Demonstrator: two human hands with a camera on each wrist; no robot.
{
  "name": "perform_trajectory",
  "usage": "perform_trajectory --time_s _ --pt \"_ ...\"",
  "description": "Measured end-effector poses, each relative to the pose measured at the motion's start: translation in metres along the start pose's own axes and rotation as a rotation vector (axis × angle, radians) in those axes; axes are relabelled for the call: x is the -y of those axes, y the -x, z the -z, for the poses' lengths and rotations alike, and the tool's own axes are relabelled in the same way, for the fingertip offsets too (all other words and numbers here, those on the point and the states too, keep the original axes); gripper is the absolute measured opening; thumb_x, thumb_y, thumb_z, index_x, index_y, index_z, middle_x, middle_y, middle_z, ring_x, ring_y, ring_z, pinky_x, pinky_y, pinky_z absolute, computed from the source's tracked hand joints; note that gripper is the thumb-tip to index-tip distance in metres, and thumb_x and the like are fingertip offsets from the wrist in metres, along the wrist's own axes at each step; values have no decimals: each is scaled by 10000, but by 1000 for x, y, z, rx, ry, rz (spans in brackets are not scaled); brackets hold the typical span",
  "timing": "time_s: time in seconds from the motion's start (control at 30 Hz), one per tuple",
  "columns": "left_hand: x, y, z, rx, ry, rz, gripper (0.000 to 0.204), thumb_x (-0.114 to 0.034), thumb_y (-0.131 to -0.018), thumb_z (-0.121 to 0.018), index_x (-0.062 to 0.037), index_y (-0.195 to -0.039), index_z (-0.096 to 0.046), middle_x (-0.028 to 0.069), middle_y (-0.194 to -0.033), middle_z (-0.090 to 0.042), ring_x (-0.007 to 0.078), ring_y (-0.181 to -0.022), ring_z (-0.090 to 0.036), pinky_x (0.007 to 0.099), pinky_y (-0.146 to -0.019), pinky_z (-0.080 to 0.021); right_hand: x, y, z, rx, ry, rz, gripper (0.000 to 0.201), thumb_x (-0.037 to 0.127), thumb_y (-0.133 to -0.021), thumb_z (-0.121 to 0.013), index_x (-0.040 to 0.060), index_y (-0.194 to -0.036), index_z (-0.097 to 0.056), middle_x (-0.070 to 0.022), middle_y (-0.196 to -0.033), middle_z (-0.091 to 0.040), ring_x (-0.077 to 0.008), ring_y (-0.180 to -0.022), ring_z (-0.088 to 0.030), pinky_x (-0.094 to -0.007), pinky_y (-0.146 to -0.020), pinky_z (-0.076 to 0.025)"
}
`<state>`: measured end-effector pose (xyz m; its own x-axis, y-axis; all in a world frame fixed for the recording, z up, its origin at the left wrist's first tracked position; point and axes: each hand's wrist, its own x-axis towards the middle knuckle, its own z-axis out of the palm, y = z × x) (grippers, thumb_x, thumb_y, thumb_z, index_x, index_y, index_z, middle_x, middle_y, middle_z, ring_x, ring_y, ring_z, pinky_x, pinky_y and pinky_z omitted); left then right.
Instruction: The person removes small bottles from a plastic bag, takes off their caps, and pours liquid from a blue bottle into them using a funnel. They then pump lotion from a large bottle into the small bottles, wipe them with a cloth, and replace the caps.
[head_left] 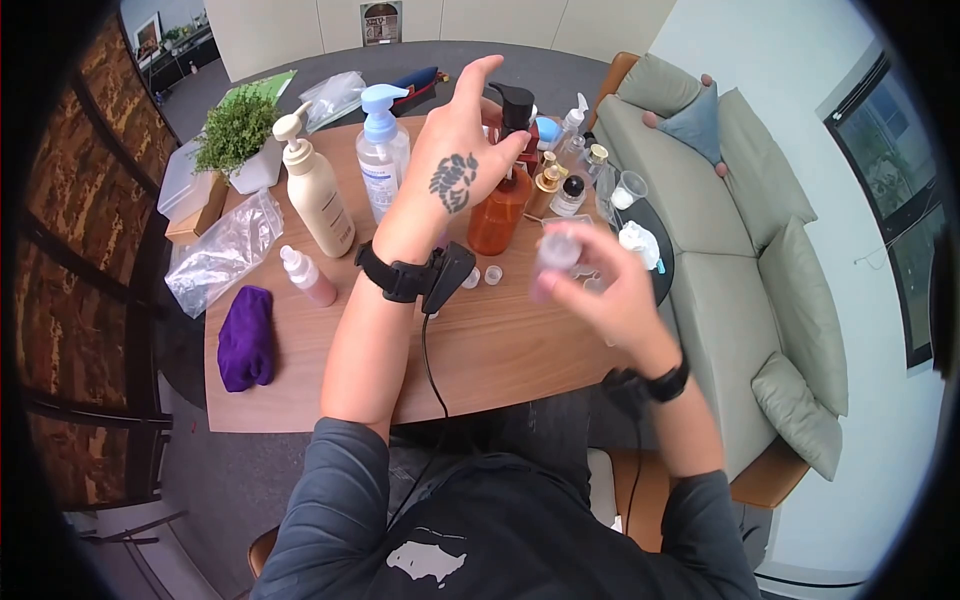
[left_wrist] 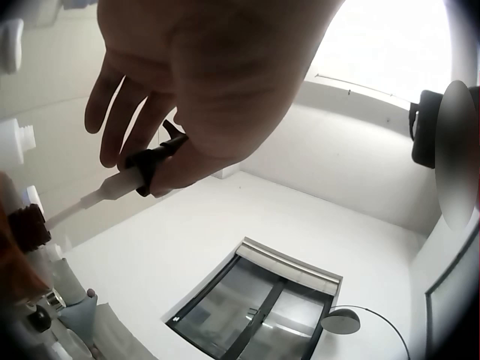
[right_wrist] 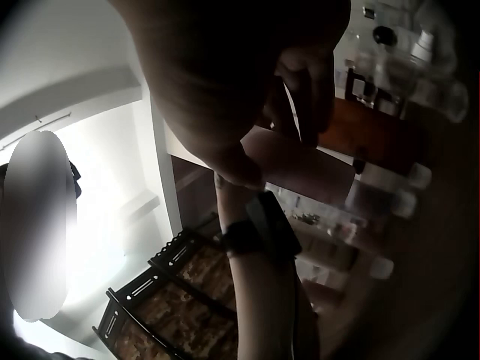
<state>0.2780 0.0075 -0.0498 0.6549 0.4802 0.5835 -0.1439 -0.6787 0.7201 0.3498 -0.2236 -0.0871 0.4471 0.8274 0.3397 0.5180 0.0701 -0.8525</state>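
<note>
Raised over the amber bottle (head_left: 495,225), the left hand (head_left: 458,160) pinches a black pump head (head_left: 514,105) between thumb and fingers. In the left wrist view, the pump's pale tube (left_wrist: 94,199) slants down to the threaded neck of the amber bottle (left_wrist: 28,229); how far its end reaches in is hidden. The right hand (head_left: 615,290), blurred, grips a small translucent pinkish bottle (head_left: 557,255) just right of the amber one. From the right wrist, that bottle (right_wrist: 304,165) lies under the thumb and fingers of the dark, shadowed hand (right_wrist: 217,82).
A cream pump bottle (head_left: 320,200), a blue-topped pump bottle (head_left: 380,165) and a small pink bottle (head_left: 310,278) stand left. Small clear caps (head_left: 493,274) lie near the amber bottle. Several cosmetic bottles crowd the back right. A purple cloth (head_left: 245,340) and plastic bag (head_left: 228,250) lie left.
</note>
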Motion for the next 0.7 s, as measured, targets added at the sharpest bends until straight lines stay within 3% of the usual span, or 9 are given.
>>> perform_trajectory --time_s 0.07,0.27,0.33,0.43,0.67,0.7 --pt "0 0 -2 -52 -33 -1 792 -133 -822 -822 -80 -1515 -442 185 -1028 -767 321 -995 -758 404 -870 -590 -6 -25 17 -19 -138 -52 510 132 -865 -845 38 -1337 -675 -96 -1187 -718 -156 -1077 -698 -307 -951 -551" --pt "-3 1 3 -70 -34 24 759 -122 -827 -808 -47 -1494 -453 188 -1015 -766 323 -942 -768 394 -842 -602 -18 -81 44 93 226 -85 577 199 -851 -862 64 -1374 -662 -140 -1195 -713 -185 -1006 -720 -329 -898 -579" --pt "-2 2 3 -72 -28 28 757 -121 -827 -808 -51 -1494 -454 188 -1019 -765 322 -947 -767 395 -840 -601 -23 -88 41 92 234 -32 580 215 -846 -861 75 -1374 -667 -159 -1184 -725 -207 -993 -727 -349 -901 -581" --pt "-7 3 4 -69 -31 43 755 -120 -830 -805 -56 -1495 -454 187 -1020 -765 321 -950 -765 397 -837 -598 -25 -96 41 142 387 -33 556 150 -870 -842 58 -1389 -664 -66 -1207 -723 -135 -986 -675 -307 -872 -559" --pt "-2 3 4 -82 -33 15 751 -130 -834 -803 -57 -1494 -452 187 -1013 -763 319 -943 -759 404 -836 -590 -26 -102 39 188 423 5 499 187 -863 -830 95 -1339 -710 -106 -1200 -750 -189 -1006 -687 -346 -915 -555" --pt "-2 2 3 -94 -34 -10 737 -126 -834 -793 -36 -1479 -450 200 -984 -756 359 -924 -748 431 -821 -582 -26 -103 39 191 426 7 501 186 -860 -828 100 -1340 -711 -108 -1195 -750 -192 -1006 -688 -346 -916 -555"
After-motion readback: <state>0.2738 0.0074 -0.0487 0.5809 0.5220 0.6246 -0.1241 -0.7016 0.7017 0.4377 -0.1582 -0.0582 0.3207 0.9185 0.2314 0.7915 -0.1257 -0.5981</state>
